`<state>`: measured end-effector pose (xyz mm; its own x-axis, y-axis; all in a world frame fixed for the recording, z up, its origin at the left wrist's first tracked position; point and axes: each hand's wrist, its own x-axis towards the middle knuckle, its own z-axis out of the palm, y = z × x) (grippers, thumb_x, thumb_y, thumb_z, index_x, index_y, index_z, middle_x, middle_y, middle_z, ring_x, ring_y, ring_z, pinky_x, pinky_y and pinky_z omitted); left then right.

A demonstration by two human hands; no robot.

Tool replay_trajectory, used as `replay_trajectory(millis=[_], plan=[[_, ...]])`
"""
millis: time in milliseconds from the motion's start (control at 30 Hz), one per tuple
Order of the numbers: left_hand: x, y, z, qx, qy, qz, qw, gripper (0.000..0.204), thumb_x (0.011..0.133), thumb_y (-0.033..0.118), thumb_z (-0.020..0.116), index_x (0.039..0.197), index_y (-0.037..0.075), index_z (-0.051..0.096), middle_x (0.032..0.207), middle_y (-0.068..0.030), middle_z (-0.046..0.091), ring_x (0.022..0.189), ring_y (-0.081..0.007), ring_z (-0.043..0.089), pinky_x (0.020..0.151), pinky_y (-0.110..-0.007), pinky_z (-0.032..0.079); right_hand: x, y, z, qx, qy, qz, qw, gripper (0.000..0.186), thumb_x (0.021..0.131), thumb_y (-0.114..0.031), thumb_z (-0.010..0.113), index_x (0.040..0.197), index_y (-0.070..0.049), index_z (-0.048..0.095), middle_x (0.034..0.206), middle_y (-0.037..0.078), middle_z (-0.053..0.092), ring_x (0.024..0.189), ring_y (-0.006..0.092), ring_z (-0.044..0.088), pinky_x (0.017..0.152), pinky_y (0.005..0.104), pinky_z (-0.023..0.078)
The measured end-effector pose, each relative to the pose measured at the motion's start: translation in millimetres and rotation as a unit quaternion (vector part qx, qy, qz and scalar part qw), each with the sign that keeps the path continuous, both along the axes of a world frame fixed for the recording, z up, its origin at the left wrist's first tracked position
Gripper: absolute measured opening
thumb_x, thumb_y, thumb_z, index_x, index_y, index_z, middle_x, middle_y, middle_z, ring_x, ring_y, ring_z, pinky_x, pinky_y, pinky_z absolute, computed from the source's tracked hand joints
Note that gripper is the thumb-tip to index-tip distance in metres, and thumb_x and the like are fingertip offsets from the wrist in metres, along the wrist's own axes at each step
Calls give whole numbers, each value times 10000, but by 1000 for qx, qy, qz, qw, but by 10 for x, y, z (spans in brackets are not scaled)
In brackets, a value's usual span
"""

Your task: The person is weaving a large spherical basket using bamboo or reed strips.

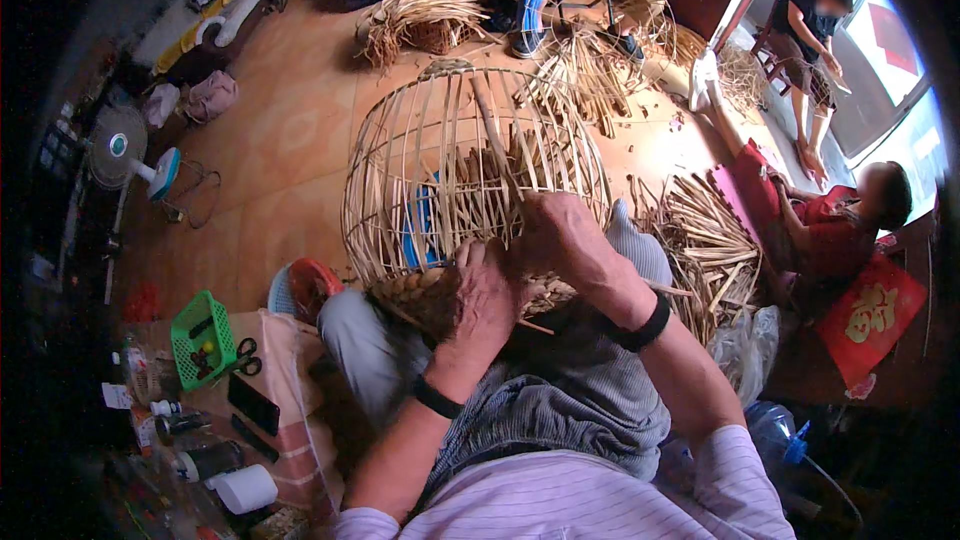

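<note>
A large round basket frame point(365, 165) of thin pale strips stands in front of my lap. Its near edge carries a thick braided band point(400, 297) of dried plant material. My left hand point(478, 290) is closed on this band, fingers bent over it. Just to the right, my right hand point(565, 238) is closed at the same edge, its fingertips partly hidden. From that hand a long brown dried stalk point(488, 130) runs up across the frame. More stalks and a blue object point(418, 230) show through the strips.
Dried stalks point(705, 250) lie right of my knee; another bundle point(425, 15) is farther off. On my left are a green basket point(203, 340), scissors point(247, 357), a phone point(254, 403) and a fan point(120, 145). Seated people point(835, 225) are at the right and far side.
</note>
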<state>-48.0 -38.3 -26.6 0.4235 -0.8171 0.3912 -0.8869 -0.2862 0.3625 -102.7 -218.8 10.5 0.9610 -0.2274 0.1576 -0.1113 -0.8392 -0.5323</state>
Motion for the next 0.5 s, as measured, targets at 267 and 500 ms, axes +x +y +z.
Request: replay_trajectory(millis=[267,500], plan=[[48,19,76,4,-30,2,1000,511,820,294,869,1213,22,691,1072,-154,643,1064,-362,606,1018,-494,459,-248,17,-146,245,-131,-17,960,419,858,70,736,1243,2,585,884,206,699,742,355,690,686,413,553],[17,63,263,35,26,-10,999,551,699,-30,761,1239,-24,655,1170,-177,623,1114,-408,584,1024,-515,464,-372,189,-272,245,-156,-77,954,578,821,76,785,1336,-30,545,1049,241,719,956,446,711,813,444,578]])
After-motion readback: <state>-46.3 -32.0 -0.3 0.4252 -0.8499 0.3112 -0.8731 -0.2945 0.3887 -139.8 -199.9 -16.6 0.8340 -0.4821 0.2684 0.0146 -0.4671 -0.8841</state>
